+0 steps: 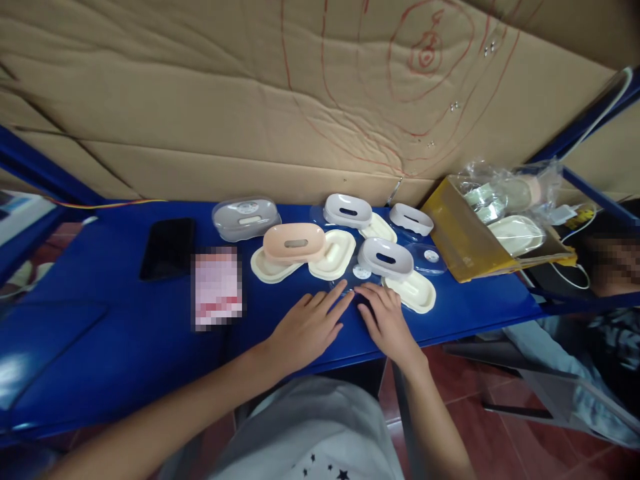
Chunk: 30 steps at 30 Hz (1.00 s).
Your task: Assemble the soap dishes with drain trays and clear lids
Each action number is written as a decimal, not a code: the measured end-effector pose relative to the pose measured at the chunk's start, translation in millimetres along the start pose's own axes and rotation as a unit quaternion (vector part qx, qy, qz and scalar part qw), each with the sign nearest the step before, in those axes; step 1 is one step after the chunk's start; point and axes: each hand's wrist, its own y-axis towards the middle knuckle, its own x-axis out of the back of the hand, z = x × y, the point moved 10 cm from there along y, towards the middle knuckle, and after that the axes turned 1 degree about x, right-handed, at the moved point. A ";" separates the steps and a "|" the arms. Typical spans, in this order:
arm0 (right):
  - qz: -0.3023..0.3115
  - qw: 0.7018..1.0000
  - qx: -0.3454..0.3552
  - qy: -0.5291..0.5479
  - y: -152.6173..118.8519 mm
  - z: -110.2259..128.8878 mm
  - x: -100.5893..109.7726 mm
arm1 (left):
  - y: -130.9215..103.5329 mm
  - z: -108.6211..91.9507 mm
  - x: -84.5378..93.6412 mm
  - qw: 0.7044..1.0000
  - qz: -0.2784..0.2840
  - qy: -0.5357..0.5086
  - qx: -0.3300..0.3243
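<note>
My left hand point(310, 325) lies over the blue table with its fingers stretched out and apart. Beside it my right hand point(386, 319) rests with fingers bent and spread, holding nothing. The fingertips of both hands are near a clear plastic lid point(362, 271) with a round label, partly hidden; I cannot tell whether they touch it. Just beyond are a grey slotted soap dish tray point(400, 264) and a cream soap dish base point(414, 293). A peach slotted tray point(293, 235) sits partly on a cream base point(273, 269), with another cream base point(337, 250) alongside.
Farther back are two grey trays, one at the middle point(360, 220) and one at the right point(417, 229), and a lidded grey soap dish point(245, 231). A black phone point(169, 248) and a blurred pink packet point(217, 288) lie left. A yellow box point(463, 247) stands right; a person sits beyond.
</note>
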 end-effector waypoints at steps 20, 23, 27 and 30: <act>0.009 0.995 0.094 0.027 6.8 21.9 -1.2 | -100.6 -3.8 38.0 0.993 -0.090 -0.063 0.050; 0.039 0.991 0.131 0.009 22.3 35.3 -13.2 | -107.3 3.4 36.4 0.988 -0.103 -0.089 0.077; 0.063 0.990 0.126 -0.019 36.7 41.2 -24.8 | -107.0 12.2 20.3 0.989 -0.066 -0.075 0.111; 0.077 0.989 0.125 0.021 29.8 43.7 -26.5 | -108.5 16.0 11.4 0.989 -0.048 -0.065 0.122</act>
